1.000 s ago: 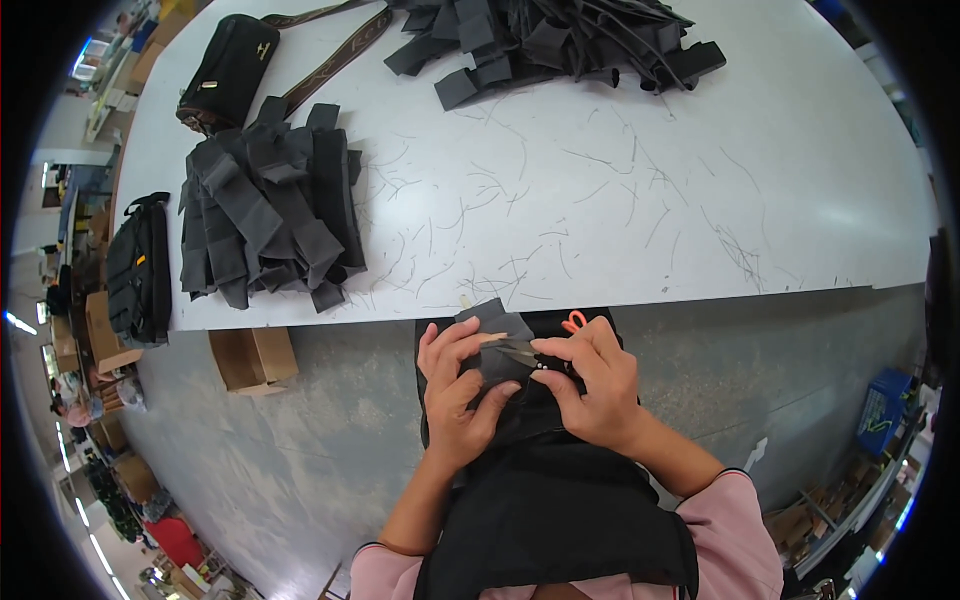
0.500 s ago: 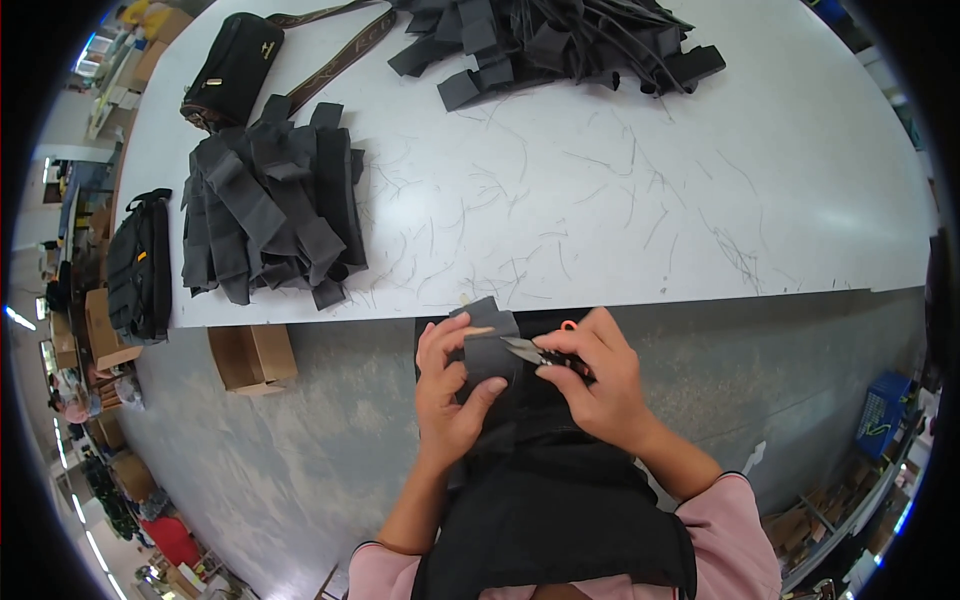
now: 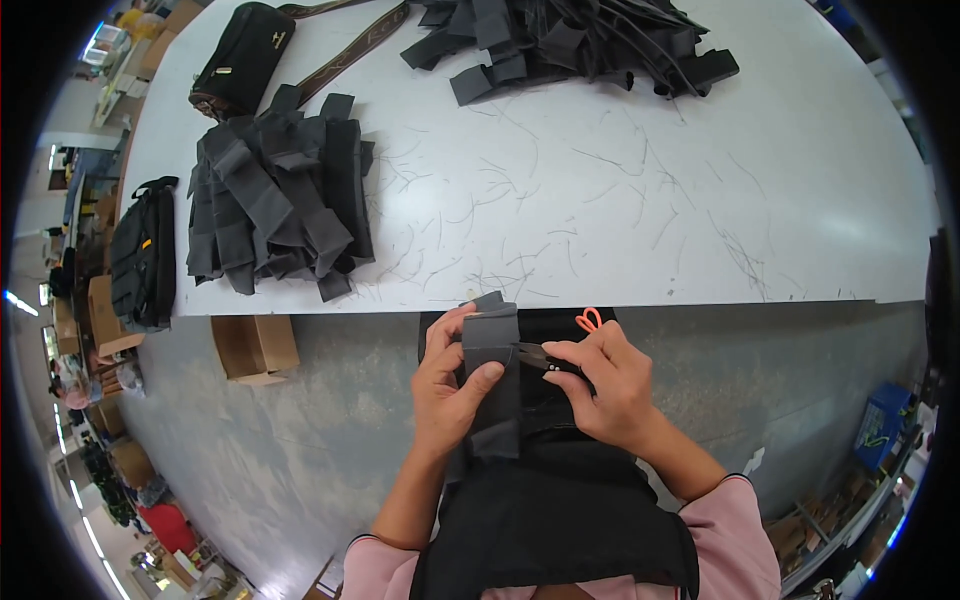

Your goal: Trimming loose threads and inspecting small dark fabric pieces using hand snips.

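Between the thumb and fingers of my left hand (image 3: pixel 447 385) is a dark grey fabric strip (image 3: pixel 492 335), held over my lap just off the table's near edge. Its lower end hangs down toward my black apron (image 3: pixel 560 510). My right hand (image 3: pixel 607 385) is closed around small thread snips (image 3: pixel 535 354), with an orange loop showing above the fingers. The blade tips meet the strip's right edge at a seam; whether they touch a thread is too small to tell.
On the white table (image 3: pixel 560 230) lie scattered loose threads. A pile of grey strips (image 3: pixel 275 200) sits at the left, another heap of strips (image 3: pixel 580 45) at the far side. A black handbag (image 3: pixel 243 60) is behind the left pile. A cardboard box (image 3: pixel 255 348) stands on the floor.
The strip has turned from tilted to nearly upright, and its long lower part now shows. The snips have shifted slightly right to its edge, with the orange loop more visible.
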Available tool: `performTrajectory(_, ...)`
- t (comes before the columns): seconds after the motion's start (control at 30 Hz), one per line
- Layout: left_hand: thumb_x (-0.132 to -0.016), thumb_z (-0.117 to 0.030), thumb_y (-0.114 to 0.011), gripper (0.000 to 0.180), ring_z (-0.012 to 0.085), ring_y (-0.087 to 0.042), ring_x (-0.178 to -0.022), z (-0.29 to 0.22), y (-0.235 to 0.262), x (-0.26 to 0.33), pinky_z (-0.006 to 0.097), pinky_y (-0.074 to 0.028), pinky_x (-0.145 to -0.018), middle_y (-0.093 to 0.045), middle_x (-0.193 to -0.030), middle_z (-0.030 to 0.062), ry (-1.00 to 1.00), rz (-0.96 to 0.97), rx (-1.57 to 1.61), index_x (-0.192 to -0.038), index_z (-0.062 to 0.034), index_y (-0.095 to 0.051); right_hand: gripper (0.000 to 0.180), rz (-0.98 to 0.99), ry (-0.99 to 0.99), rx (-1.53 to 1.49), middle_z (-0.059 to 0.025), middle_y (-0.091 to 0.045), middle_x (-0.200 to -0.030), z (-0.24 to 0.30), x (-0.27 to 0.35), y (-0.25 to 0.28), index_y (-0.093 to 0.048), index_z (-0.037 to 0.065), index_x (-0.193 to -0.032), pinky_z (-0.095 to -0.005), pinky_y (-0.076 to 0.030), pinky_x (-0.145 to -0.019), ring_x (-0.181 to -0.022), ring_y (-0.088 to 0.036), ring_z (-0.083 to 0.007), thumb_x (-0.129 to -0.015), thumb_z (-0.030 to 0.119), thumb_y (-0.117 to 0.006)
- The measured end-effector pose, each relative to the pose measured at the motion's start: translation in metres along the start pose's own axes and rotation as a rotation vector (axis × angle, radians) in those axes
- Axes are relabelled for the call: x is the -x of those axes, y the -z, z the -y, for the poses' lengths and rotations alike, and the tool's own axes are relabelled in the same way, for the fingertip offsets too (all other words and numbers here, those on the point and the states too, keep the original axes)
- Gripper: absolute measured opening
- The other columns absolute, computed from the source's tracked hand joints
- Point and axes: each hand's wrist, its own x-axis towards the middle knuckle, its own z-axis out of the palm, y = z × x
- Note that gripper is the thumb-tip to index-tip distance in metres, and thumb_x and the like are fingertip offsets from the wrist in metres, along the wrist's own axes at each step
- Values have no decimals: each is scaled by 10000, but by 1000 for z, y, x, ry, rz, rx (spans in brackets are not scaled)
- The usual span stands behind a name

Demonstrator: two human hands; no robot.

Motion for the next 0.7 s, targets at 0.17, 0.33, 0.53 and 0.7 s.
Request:
performTrajectory(0.17,-760,-129,-683,246,270,-386,-1222,-3,1,0,375,-321,-981,-533,-1166,108,48,20,-19,-950,24,-650,297,-5,1,33,-49,-473,-681,-2,3,-3,-647,49,-903,-292,-387,-467,-556,-495,-194,-618,28,-728)
performTrajectory(0.33,-786,-124,-662,204,255,-437,-1177,2,0,-5,344,-336,-967,-548,-1143,120,46,-63,-13,-905,40,-649,288,-8,-76,-132,-66,-466,-732,-3,-1,-6,-633,36,-933,-271,-411,-521,-603,-494,-193,-660,-8,-714)
performTrajectory(0.53,-882,-125,-574,211,151,-514,-1005,4,3,-36,245,-398,-812,-574,-1107,122,82,-301,51,-844,74,-634,338,55,-320,-379,-40,-461,-818,3,3,2,-608,48,-966,-252,-405,-597,-728,-475,-114,-654,-20,-720)
performTrajectory(0.7,-888,-197,-582,277,170,-495,-1063,4,1,-59,260,-374,-854,-578,-1104,117,155,-270,51,-819,66,-639,439,134,136,-90,-18,-404,-620,27,11,-18,-677,108,-954,-265,-357,-426,-489,-446,-146,-532,-6,-710)
